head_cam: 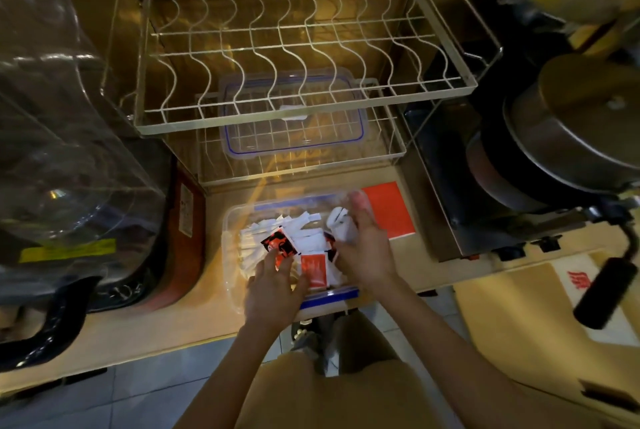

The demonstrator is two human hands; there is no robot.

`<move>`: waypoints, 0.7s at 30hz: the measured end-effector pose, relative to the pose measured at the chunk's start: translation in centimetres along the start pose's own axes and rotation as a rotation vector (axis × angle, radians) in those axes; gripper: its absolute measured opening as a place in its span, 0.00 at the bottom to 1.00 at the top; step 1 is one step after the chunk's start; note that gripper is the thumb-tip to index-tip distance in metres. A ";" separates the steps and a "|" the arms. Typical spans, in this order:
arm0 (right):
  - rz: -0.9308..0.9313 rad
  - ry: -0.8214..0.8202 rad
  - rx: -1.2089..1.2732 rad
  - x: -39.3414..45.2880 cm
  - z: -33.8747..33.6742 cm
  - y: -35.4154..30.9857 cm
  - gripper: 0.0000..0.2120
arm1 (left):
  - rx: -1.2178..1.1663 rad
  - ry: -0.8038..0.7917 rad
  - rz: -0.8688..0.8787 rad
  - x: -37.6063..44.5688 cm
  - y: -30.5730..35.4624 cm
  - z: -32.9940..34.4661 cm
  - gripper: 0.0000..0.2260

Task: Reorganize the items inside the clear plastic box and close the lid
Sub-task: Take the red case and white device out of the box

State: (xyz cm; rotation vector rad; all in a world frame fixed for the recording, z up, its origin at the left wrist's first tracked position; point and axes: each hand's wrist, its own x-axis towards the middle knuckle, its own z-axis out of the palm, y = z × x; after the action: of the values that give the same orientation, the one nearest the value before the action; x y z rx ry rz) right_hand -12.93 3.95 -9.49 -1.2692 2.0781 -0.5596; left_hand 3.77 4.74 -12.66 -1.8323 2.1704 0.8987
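Note:
The clear plastic box (230, 220) stands open on the counter in front of me, with blue trim at its near edge. Inside lie several white paper-wrapped sticks (294, 224) and red and black sauce packets (280, 241). My left hand (273, 290) rests on the packets at the box's near left, fingers spread. My right hand (363, 248) reaches into the right side and grips a white bundle (341, 222). The clear lid (294, 117) with a blue seal lies on the lower wire rack behind the box.
A two-tier white wire dish rack (304, 47) stands behind the box. A red card (391, 210) lies to the right. A large clear water jug (69, 117) fills the left. Pots (571, 137) sit on a stove at the right, a pan handle (604, 293) sticking out.

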 end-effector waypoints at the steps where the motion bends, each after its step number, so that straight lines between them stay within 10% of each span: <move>1: -0.002 0.042 0.104 -0.3 -1.4 -0.5 0.26 | -0.001 0.004 0.000 0.0 0.0 0.0 0.23; 7: 0.031 0.274 0.316 2.0 -8.1 0.1 0.26 | -0.012 0.047 0.011 0.1 0.1 -0.1 0.21; 21: -0.063 -0.023 -0.347 8.8 -6.2 4.4 0.23 | -0.040 0.084 -0.010 0.1 0.2 0.1 0.19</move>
State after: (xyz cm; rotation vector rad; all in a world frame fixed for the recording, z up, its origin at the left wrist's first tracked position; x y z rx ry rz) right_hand -22.98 -1.83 -10.48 -1.5299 2.1857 -0.2130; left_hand 3.47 4.71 -12.76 -1.9307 2.2055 0.8853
